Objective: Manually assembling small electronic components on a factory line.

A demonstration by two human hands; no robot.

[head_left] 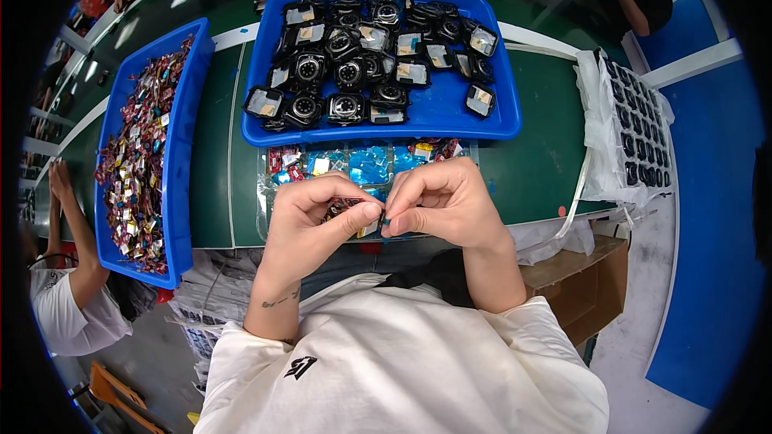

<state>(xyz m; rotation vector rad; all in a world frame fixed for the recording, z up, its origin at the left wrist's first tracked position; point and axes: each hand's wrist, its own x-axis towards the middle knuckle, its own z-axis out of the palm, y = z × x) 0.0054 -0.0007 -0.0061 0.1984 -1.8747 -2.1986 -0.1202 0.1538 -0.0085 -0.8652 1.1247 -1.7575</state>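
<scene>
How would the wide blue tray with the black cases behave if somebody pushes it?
The tray looks broad and low, so it would probably slide rather than tip. The loosely piled black cases might shift, and probably make it heavy.

The green table (539,169) carries a wide blue tray (438,104), a narrower blue bin (178,193) on the left, and a clear compartmented tray (264,201) near the front edge.
</scene>
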